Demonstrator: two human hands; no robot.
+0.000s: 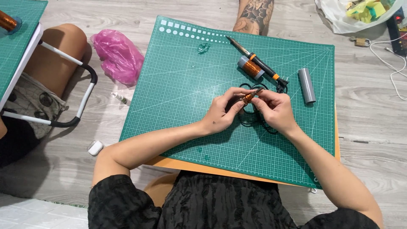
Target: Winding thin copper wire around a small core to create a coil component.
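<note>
Head view looks down on one green cutting mat lying over an orange board, on a grey wood-look floor. At the left edge, a second green mat sits on a white table, beside another person's knee. One white bag at top right holds yellow and green pieces. One crumpled pink bag lies on the floor, left of the mat. On the mat rest one soldering iron, one grey tube, one copper wire spool and a coil of black cable. Both hands meet mid-mat: left hand and right hand pinch one small copper coil between fingertips.
</note>
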